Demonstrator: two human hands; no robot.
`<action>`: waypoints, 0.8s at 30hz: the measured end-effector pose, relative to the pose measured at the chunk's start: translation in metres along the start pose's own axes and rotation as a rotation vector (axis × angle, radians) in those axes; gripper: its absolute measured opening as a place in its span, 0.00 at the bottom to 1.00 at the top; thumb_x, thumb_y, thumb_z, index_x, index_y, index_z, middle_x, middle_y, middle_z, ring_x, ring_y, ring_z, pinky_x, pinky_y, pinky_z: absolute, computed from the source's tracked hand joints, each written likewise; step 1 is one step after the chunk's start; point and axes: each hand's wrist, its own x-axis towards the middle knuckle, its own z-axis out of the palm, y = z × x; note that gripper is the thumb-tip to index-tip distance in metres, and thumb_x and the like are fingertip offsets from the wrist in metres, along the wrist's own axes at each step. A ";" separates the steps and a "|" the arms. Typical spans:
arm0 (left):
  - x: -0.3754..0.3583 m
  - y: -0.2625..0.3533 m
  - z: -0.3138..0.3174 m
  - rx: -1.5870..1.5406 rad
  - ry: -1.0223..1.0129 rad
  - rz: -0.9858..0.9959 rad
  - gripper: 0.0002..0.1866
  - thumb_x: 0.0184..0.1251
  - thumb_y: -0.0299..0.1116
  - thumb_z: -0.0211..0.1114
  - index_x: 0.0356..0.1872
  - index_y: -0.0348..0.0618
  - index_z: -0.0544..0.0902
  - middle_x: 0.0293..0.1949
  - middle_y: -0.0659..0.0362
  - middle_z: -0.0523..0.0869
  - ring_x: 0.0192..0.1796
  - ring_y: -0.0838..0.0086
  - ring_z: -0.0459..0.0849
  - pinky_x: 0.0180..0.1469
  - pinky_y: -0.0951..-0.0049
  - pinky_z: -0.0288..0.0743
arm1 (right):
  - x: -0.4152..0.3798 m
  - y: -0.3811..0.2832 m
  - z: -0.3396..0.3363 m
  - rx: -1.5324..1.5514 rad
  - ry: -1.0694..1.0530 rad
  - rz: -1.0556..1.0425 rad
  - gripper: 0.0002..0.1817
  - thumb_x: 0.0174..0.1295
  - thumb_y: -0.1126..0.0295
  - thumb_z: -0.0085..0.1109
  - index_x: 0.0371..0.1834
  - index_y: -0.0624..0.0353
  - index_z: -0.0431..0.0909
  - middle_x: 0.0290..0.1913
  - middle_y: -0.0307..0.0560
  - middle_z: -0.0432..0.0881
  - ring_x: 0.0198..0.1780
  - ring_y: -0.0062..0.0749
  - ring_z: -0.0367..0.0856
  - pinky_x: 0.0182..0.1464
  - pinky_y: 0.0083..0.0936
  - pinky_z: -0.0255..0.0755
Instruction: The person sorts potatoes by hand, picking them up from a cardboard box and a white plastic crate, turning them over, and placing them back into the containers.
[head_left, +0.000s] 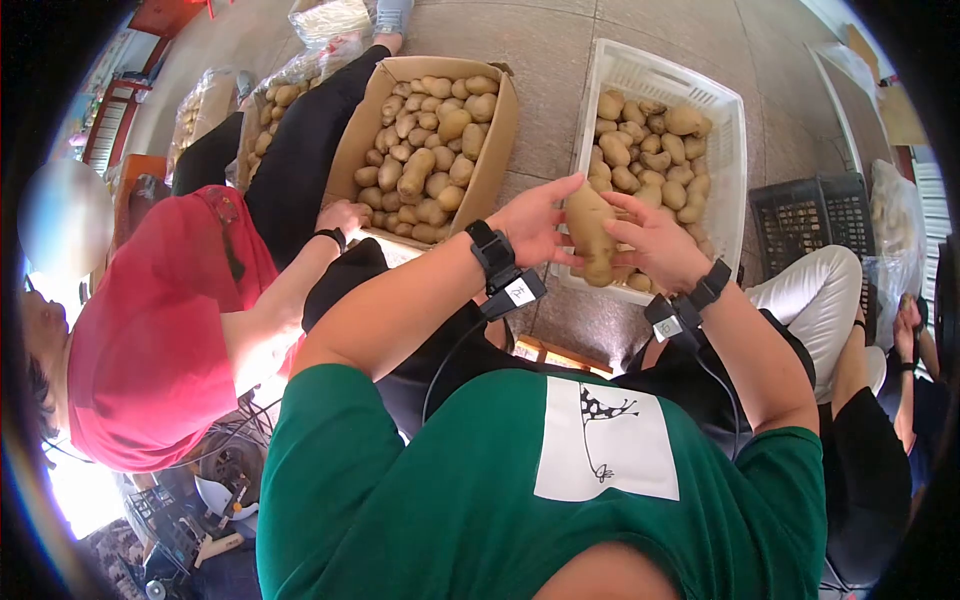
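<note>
Grip: both hands are on one large potato (590,232), held up in the air between them, over the near edge of the white plastic crate (735,150).
Left hand: the left hand (535,222) cups the potato's left flank, fingers spread along it, thumb under the lower part, closed only as far as the potato allows.
Right hand: the right hand (655,240) presses from the right, fingertips on the upper half, palm toward the lower end. It is likewise wrapped loosely, not clenched.
Long axis: the potato stands nearly upright in view, its long axis running far to near, top end tipped slightly left.
Which hand is nearer: hard to separate, since both touch it; the left covers more of its length, the right sits lower and nearer the crate.
Wrists: a black wristband with a tagged sensor and cable on each, left (497,262) and right (690,300).
Right of the grip: the white crate, holding potatoes, lies just beyond and to the right.
Left of the grip: a cardboard box (492,160) full of potatoes, well filled.
Further left: a person in a red top (160,330) with one hand (345,215) at the box's near corner.
Far right: a dark empty crate (815,215) and another seated person's white trouser leg (815,300).
</note>
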 end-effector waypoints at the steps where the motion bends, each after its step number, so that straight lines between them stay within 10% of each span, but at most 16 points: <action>1: 0.002 -0.001 -0.003 0.000 0.001 0.000 0.26 0.62 0.51 0.52 0.56 0.50 0.62 0.53 0.53 0.64 0.52 0.59 0.68 0.55 0.50 0.62 | 0.000 0.000 0.001 0.038 -0.046 -0.001 0.25 0.61 0.68 0.49 0.61 0.58 0.57 0.53 0.43 0.68 0.51 0.28 0.70 0.49 0.26 0.69; 6: -0.001 -0.006 -0.003 0.054 0.046 0.154 0.19 0.60 0.42 0.57 0.46 0.41 0.67 0.38 0.56 0.75 0.39 0.65 0.77 0.39 0.61 0.75 | -0.005 -0.005 0.007 0.022 -0.202 -0.065 0.25 0.62 0.68 0.48 0.62 0.57 0.56 0.55 0.44 0.67 0.53 0.27 0.69 0.51 0.25 0.68; 24: -0.006 0.040 -0.095 -0.139 0.413 0.353 0.21 0.54 0.31 0.63 0.46 0.39 0.64 0.37 0.53 0.73 0.34 0.65 0.78 0.26 0.79 0.76 | -0.006 0.004 -0.005 -0.171 -0.101 -0.029 0.24 0.61 0.66 0.50 0.60 0.57 0.57 0.53 0.43 0.69 0.47 0.25 0.73 0.47 0.22 0.69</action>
